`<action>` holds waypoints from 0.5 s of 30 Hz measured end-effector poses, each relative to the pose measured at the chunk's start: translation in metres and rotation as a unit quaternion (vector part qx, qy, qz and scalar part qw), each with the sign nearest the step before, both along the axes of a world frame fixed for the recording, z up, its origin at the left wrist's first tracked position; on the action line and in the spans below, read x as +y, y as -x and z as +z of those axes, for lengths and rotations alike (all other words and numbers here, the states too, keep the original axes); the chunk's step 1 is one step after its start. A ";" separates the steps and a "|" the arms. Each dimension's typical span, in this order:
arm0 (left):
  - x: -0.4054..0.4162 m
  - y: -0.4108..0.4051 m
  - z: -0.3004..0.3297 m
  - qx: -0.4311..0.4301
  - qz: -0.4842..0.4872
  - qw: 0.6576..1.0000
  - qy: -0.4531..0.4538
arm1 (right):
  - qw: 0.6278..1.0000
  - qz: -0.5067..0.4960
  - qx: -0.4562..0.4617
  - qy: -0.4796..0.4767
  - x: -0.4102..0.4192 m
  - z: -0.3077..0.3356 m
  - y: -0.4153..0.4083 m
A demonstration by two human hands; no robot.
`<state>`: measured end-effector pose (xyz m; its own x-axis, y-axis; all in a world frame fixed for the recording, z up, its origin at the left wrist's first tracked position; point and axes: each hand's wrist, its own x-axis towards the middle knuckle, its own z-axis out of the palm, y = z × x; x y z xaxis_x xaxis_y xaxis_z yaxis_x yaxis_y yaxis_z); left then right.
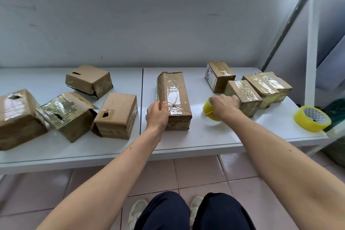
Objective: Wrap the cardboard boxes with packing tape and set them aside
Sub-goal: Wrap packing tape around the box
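Your left hand (156, 115) curls around the long taped box (174, 99); your right hand (225, 106) grips a yellow tape roll (210, 111).

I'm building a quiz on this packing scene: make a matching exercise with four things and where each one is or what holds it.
1. long box
2. tape roll
3. spare tape roll
4. wrapped boxes

A. lying alone near the table's right end
B. gripped by the right hand
C. grouped at the back right
D. held at its near corner by the left hand

Pairs: 1-D, 2-B, 3-A, 4-C
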<state>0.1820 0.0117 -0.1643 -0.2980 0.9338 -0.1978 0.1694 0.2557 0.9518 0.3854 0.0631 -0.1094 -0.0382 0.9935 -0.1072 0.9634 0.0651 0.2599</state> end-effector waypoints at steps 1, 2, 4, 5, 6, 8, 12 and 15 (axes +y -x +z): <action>-0.003 0.000 0.005 0.010 0.001 1.000 -0.009 | 0.999 -0.020 0.044 -0.013 0.000 0.005 -0.003; -0.006 0.000 0.011 0.021 0.006 0.999 -0.023 | 0.994 -0.047 0.099 -0.027 -0.001 0.013 -0.006; -0.011 -0.001 0.020 0.031 0.019 0.998 -0.057 | 0.968 -0.097 0.227 -0.039 -0.002 0.031 -0.011; -0.013 -0.003 0.027 0.022 0.021 0.996 -0.078 | 0.950 -0.110 0.290 -0.032 -0.002 0.041 -0.014; -0.017 -0.004 0.033 0.002 0.018 0.995 -0.099 | 0.930 -0.109 0.350 -0.023 -0.003 0.051 -0.014; -0.025 -0.008 0.050 -0.050 -0.011 0.989 -0.135 | 0.887 -0.089 0.454 0.000 -0.011 0.067 -0.008; -0.038 -0.016 0.080 -0.087 -0.148 0.974 -0.149 | 0.822 -0.051 0.564 0.051 -0.033 0.085 0.019; -0.044 -0.014 0.089 -0.066 -0.158 0.974 -0.146 | 0.811 -0.015 0.584 0.045 -0.043 0.087 0.032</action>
<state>0.1957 -0.0325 -0.0751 0.0236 0.9971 0.0726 0.0673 -0.0740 0.9950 0.3532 0.0198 -0.0220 -0.1421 0.9860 -0.0869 0.5512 0.0059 -0.8344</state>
